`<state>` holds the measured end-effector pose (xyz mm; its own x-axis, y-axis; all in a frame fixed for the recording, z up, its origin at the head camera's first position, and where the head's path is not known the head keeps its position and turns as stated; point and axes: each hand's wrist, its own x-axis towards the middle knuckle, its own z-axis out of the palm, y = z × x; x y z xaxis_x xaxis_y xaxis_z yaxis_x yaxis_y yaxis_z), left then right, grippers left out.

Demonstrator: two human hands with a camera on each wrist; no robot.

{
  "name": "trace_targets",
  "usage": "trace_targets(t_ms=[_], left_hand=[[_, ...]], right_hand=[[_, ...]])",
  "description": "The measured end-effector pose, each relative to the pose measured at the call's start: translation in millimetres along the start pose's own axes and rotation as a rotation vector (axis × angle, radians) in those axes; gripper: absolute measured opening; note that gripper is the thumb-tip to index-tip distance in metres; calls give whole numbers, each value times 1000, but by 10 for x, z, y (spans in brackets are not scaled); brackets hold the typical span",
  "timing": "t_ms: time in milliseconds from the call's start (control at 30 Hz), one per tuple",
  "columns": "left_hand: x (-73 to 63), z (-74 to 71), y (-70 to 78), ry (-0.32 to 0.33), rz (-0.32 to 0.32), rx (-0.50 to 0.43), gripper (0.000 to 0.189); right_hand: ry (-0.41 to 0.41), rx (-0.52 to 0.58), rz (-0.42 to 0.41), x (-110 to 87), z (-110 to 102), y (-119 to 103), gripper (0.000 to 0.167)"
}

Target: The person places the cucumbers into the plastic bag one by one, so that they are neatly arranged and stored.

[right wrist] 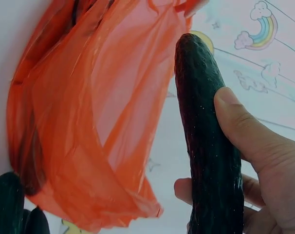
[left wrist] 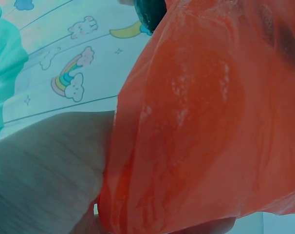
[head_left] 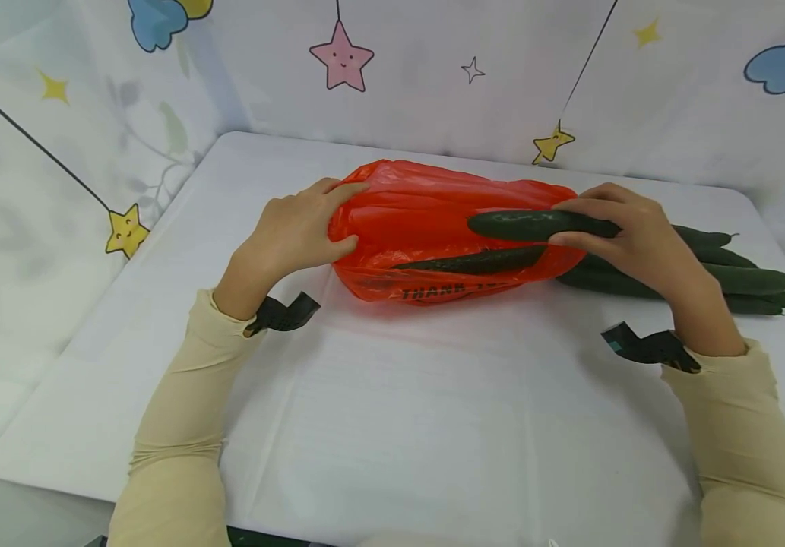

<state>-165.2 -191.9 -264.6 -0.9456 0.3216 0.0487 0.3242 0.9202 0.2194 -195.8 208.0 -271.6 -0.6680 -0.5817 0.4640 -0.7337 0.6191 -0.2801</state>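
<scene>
My right hand [head_left: 628, 232] grips a dark green cucumber [head_left: 518, 225] near one end, above the right part of a red plastic bag [head_left: 413, 205]. The right wrist view shows the thumb along one side of this cucumber [right wrist: 206, 126] and fingers on the other. My left hand [head_left: 292, 232] holds the left end of the bag between thumb and fingers. Part of that grip is hidden by red plastic in the left wrist view. Another cucumber [head_left: 470, 263] lies inside the bag, which bears dark printed letters. The bag's mouth spreads toward my right hand.
Several more cucumbers [head_left: 751, 279] lie in a pile right of the bag, partly behind my right wrist. A white table [head_left: 392, 425] carries everything. Behind it hangs a white cloth [head_left: 413, 99] printed with stars and clouds.
</scene>
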Motion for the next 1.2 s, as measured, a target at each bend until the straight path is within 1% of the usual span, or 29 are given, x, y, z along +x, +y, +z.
trace_targets(t_ms=[167, 300, 400, 700, 833, 1033, 1200], left_hand=[[1, 1, 7, -2, 0, -3, 65], [1, 1, 9, 2, 3, -6, 65], [2, -1, 9, 3, 3, -5, 65], [7, 1, 8, -3, 1, -3, 65], [10, 5, 7, -7, 0, -5, 65], [14, 2, 13, -2, 6, -3, 65], [17, 4, 10, -4, 5, -2, 65]], right_hand=[[-6, 18, -11, 37, 26, -58, 41], [-3, 34, -42, 66, 54, -89, 39], [-2, 36, -65, 88, 68, -116, 41], [-22, 44, -79, 192, 125, -249, 46], [-19, 80, -104, 253, 163, -314, 41], [-28, 141, -146, 322, 240, -394, 43], [-54, 141, -148, 376, 312, -480, 45]])
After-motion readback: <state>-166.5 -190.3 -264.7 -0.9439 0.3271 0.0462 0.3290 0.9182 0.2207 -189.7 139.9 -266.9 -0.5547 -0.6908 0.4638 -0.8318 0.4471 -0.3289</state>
